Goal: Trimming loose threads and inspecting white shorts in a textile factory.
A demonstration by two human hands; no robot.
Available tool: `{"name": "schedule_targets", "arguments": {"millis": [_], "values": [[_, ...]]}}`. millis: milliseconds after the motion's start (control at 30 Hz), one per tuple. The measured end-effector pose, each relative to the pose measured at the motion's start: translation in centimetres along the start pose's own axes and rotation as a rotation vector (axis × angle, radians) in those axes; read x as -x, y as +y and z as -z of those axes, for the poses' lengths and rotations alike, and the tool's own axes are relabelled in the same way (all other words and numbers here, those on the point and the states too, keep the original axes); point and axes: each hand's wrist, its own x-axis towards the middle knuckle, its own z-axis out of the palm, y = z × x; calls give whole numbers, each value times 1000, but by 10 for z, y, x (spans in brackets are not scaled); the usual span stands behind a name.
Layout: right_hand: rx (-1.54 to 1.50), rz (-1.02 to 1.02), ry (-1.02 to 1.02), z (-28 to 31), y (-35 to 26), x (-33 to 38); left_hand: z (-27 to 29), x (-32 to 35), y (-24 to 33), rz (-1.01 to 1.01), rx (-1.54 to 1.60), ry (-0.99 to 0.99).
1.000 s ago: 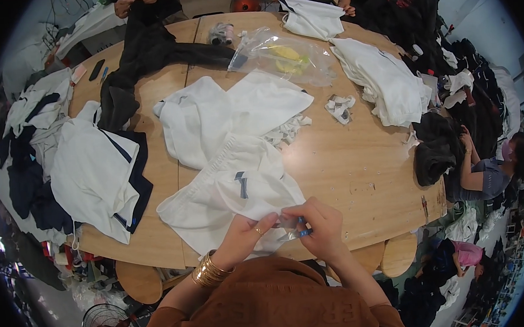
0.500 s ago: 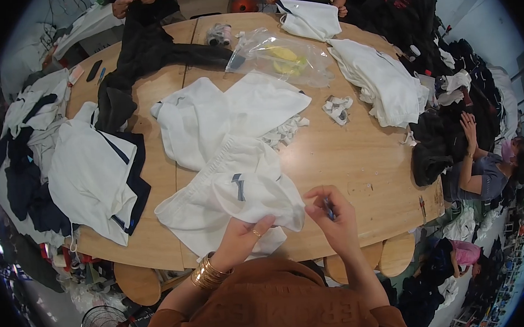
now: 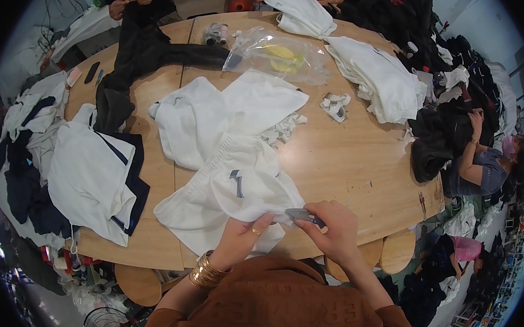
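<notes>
White elastic-waisted shorts [image 3: 215, 194] with a small dark patch lie spread on the table in front of me. My left hand [image 3: 242, 235], with a ring and gold bangles, pinches their near edge between thumb and fingers. Closed around small grey thread snips [image 3: 305, 216], my right hand [image 3: 333, 228] is just to the right of that edge. The tip of the snips meets the cloth beside my left thumb; whether the blades are apart is too small to tell. More white garments [image 3: 192, 117] lie just beyond the shorts.
White and navy garments [image 3: 89, 175] are heaped at the left, folded white ones [image 3: 381, 82] at the right. A clear plastic bag [image 3: 276, 56] with something yellow lies farther back, near white scraps [image 3: 336, 106]. Two people work across the table; another person [image 3: 484, 163] handles dark clothing at the right.
My right hand has brought the snips leftward to the shorts' edge, blades now pointing left. My left hand keeps its pinch. The person across has pulled a white garment leftward.
</notes>
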Motion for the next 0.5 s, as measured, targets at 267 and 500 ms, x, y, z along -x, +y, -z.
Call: {"name": "schedule_targets", "arguments": {"millis": [267, 500], "values": [[-5, 24, 5, -2, 3, 1, 0, 0, -7, -22, -26, -22], [-33, 1, 12, -5, 6, 3, 0, -1, -3, 0, -33, -43]]}}
